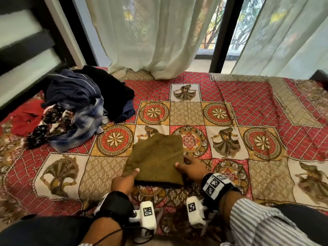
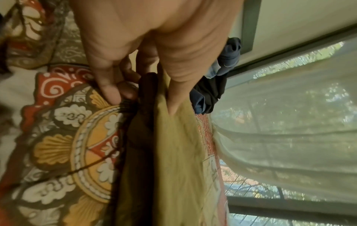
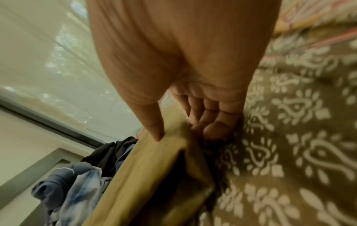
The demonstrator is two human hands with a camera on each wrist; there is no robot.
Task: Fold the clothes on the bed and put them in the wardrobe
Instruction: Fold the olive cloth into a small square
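Bedroom, patterned bedspread [image 1: 230, 96] covers the bed, sheer curtains [image 1: 150, 32] over the window behind. Nearest: both hands grip a folded olive garment [image 1: 156, 157] at the near edge of the bed. Left hand [image 1: 124, 181] pinches its near-left corner, thumb on top, fingers underneath per the left wrist view [image 2: 135, 61]. Right hand [image 1: 191, 167] clamps the right edge the same way, thumb [image 3: 152, 125] on top, fingers tucked under. Near edge looks lifted off the spread, far edge seems resting on it. Step in hand, likely: picking up the folded piece to carry to the wardrobe, which is not in view. To do it well: slide fingers further under so the layers are supported, keep thumbs pressing down, lift level so the fold doesn't open or sag in the middle. Farther back left: unfolded pile [image 1: 78, 107] of dark blue, black, plaid and printed clothes, red garment [image 1: 26, 119] beside it, all waiting to be folded.
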